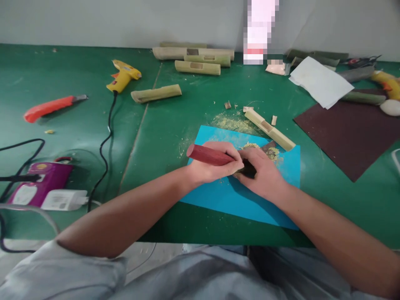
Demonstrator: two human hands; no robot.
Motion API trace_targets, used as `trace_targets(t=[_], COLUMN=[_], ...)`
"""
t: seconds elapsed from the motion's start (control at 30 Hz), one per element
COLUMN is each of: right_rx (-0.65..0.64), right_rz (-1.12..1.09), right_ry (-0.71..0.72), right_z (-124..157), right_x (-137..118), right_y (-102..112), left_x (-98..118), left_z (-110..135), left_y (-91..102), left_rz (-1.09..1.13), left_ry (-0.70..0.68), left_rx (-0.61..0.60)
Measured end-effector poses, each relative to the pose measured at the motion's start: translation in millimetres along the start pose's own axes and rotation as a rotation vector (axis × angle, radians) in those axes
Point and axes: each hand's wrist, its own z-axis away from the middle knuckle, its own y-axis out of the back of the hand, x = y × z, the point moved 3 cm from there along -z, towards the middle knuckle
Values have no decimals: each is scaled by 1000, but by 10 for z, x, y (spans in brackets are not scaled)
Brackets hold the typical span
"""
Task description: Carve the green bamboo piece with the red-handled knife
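Observation:
My left hand (215,164) is closed round the thick dark-red handle (211,155) of a hand tool. The handle's butt points up and left, and the working end is hidden by my fingers. Close against it, my right hand (264,168) curls over a dark brown piece (249,168), whose kind I cannot make out. Both hands are above a blue sheet (259,208) strewn with yellowish shavings (273,153). Just beyond my right hand, a pale bamboo piece with a rectangular cut-out (278,135) lies across the sheet's far edge.
Several bamboo pieces (197,68) lie at the back. Left are a yellow glue gun (123,78), an orange utility knife (50,108), a purple power strip (54,179) and black cords. A dark brown sheet (346,137) and white paper (320,81) lie right on the green table (175,121).

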Motion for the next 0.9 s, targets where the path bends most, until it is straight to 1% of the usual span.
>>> trace_targets(t=[0.07,0.13,0.27,0.33,0.4,0.47,0.53,0.67,0.8,0.9], right_rx=[4,-2,-37,-58,-69,-71,-65,-54,-44,-36], right_rz=[-9,-11,-6,-1,0,-2,-6,-11,-7,-10], right_ry=[1,-11,-60,-72,-82,-94,-105,-123,-109,-95], right_z=[-2,-3,0,-1,-3,-7,-10,-6,8,16], right_x=[0,-2,-13,-22,-27,-28,-29,-28,-25,-26], right_y=[1,2,8,11,12,11,11,16,18,16], left_x=[0,-24,-91,-109,-127,-152,-175,-168,-98,-51], left_z=[-9,-6,18,30,36,38,33,24,14,7], left_y=[-4,8,60,65,69,80,85,80,49,36], left_rz=[-27,-1,88,101,103,109,121,136,68,32], left_ry=[-30,-59,-96,-108,-89,-47,-15,-32,-13,-9], left_rx=[-1,17,130,160,213,291,336,327,219,183])
